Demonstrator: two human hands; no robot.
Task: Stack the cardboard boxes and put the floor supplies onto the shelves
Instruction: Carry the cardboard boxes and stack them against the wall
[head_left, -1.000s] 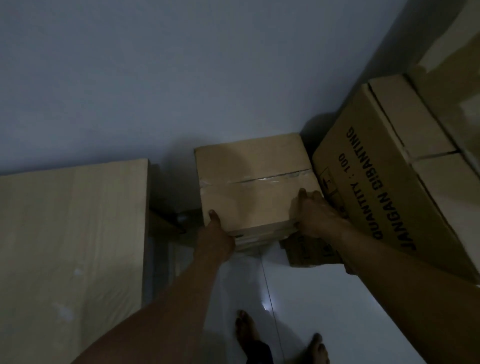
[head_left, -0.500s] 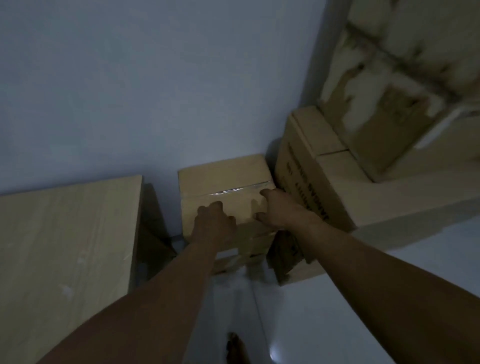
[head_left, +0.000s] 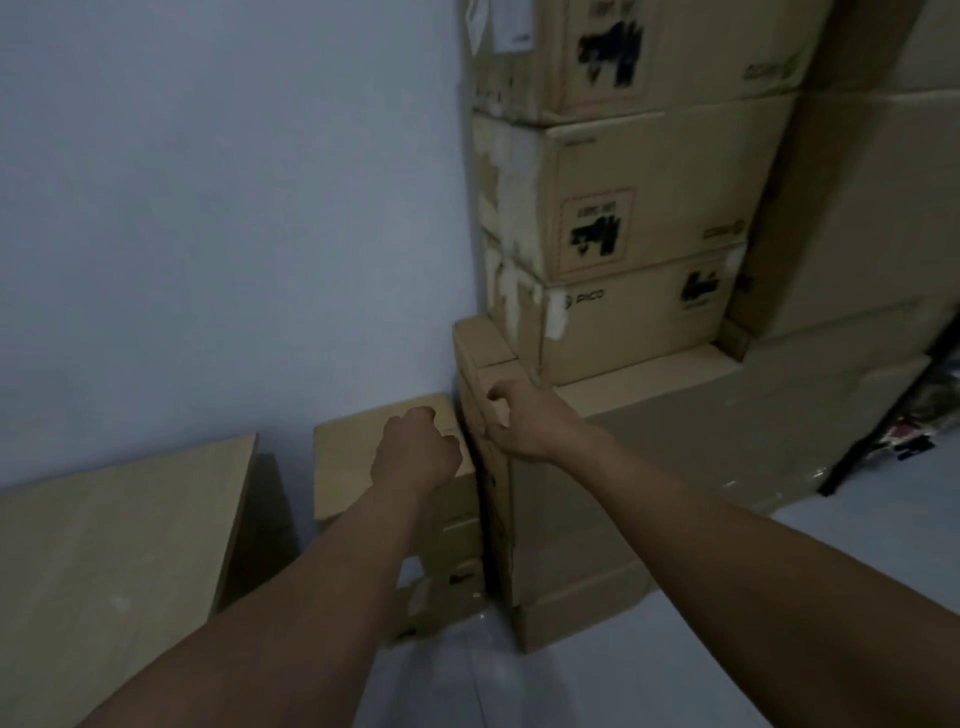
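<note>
Half a sec ago both hands were flat on top of the small box (head_left: 358, 457). Now the left hand (head_left: 415, 457) is curled in a loose fist over that box's top right corner & holds nothing. The right hand (head_left: 524, 421) has gone to the right – it's at the top left edge of the big box (head_left: 613, 483), fingers bent, holding nothing. Can't tell if it's touching the card. The view has tipped up too, so a tall pile of boxes (head_left: 639, 218) shows on top of the big box.

The small box is plain brown w/ a taped top. It's on the floor, back against the wall (head_left: 234, 208), right side tight to the big box. It sits on flatter card bits.

Left of the small box is a light wood desk (head_left: 114, 551) – a dark gap between them. The floor (head_left: 571, 686) is pale & shiny. Room is dim.
</note>
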